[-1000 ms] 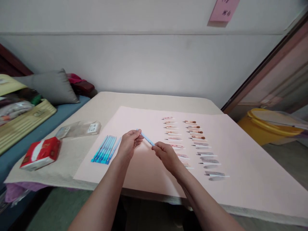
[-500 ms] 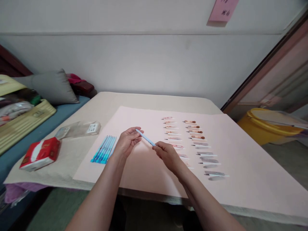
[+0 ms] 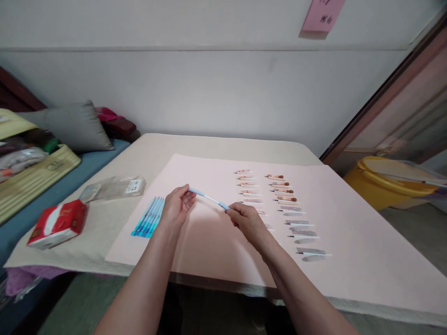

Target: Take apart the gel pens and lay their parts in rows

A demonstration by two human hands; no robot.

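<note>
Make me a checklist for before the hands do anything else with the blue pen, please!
1. Left hand pinches the left blue part: ok.
2. Right hand holds the right blue part: ok.
3. White stick shows between the blue parts: ok.
4. White stick fully out of the left blue part: cannot tell.
5. Other blue pens lie side by side: ok, though an arm covers some.
6. Red pack is off the pink sheet: ok.
</note>
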